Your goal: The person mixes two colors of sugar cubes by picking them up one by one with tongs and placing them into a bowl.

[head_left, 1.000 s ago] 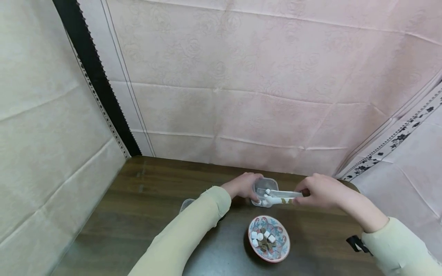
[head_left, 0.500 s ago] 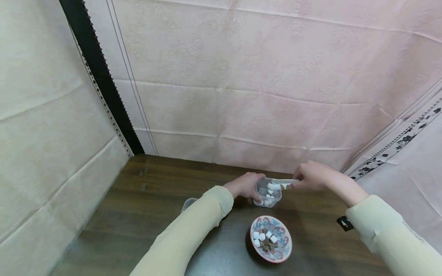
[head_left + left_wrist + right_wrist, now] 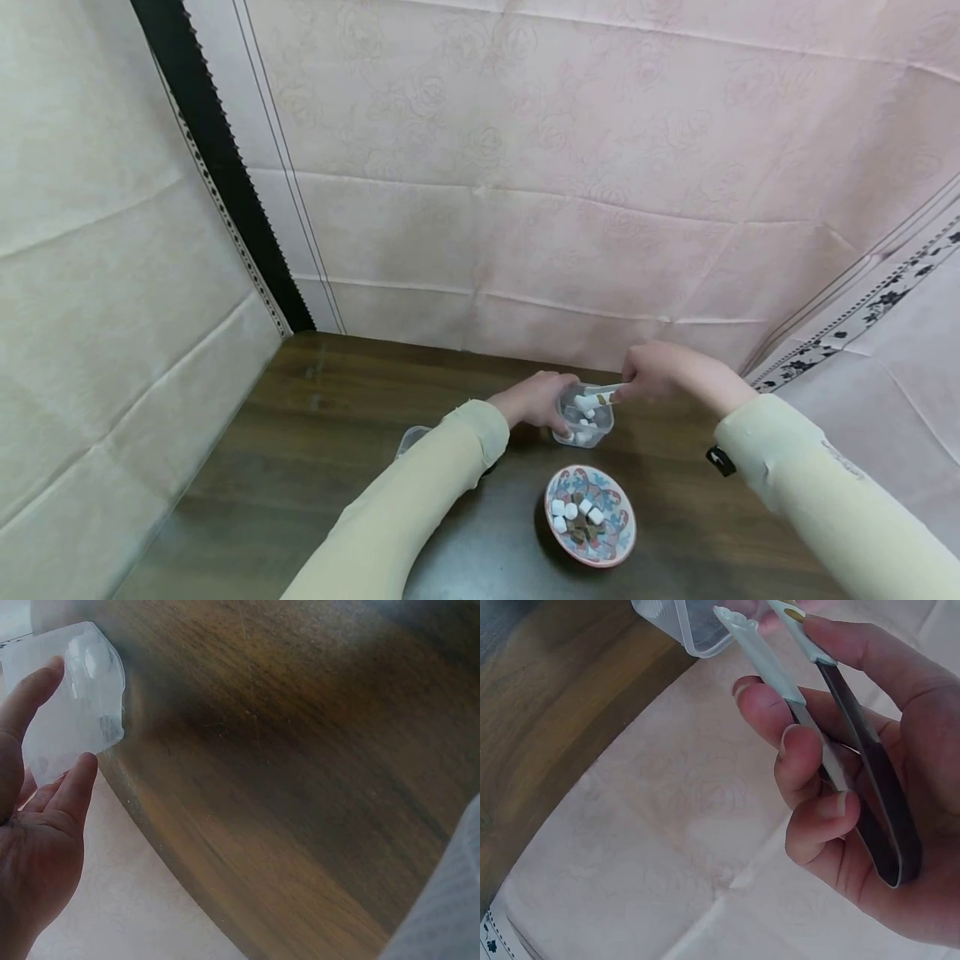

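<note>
My left hand (image 3: 536, 400) grips a clear plastic container (image 3: 105, 682) at the table's far side, thumb and fingers on opposite sides of it. Small white pieces like marshmallows (image 3: 586, 423) lie inside. My right hand (image 3: 662, 371) holds a pair of metal tongs (image 3: 885, 802) with pale, patterned tips, its thumb on one arm and fingers curled round the other. The tongs' tips are at the container's far right part, slightly apart in the right wrist view. Whether they pinch a piece, I cannot tell.
A patterned bowl (image 3: 626, 537) with several white pieces and some brown bits stands nearer me. Another clear container (image 3: 410, 438) is partly hidden behind the left forearm. Pale cloth (image 3: 480, 250) hangs along the table's (image 3: 360, 392) far edge.
My right hand has moved left and a little farther away, bringing the tongs from the container's near right part to its far right part. The left hand keeps its grip almost unmoved.
</note>
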{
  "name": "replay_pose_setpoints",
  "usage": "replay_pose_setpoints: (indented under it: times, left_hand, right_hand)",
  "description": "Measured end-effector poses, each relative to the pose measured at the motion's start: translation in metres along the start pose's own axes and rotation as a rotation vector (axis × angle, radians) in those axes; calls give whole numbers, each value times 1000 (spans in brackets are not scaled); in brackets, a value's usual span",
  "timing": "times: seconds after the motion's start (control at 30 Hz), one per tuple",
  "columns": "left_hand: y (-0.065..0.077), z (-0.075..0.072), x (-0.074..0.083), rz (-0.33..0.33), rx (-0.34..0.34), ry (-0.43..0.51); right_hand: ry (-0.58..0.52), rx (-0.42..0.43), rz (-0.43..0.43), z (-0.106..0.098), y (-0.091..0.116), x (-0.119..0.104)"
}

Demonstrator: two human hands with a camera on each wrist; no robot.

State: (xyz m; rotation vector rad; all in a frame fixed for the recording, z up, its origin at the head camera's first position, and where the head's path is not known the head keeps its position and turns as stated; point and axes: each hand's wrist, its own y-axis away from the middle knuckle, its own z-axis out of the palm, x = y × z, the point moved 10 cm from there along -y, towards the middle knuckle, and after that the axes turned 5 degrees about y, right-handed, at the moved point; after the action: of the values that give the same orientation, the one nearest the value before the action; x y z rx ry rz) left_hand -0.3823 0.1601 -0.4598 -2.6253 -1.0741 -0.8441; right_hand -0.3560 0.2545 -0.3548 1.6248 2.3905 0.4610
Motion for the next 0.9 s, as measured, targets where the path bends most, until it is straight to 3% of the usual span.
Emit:
replay_pose_setpoints:
  times: [0.53, 0.73, 0.9]
  left_hand:
    - [-3, -1, -1, -17, -14, 13]
    - [-2, 1, -2, -9, -17, 4]
    - [-2, 2, -3, -12, -24, 13]
  right_hand:
    - [25, -150, -35, 7, -20, -22]
    - [50, -212, -1, 14, -25, -27]
    - [55, -217, 77, 23, -33, -24]
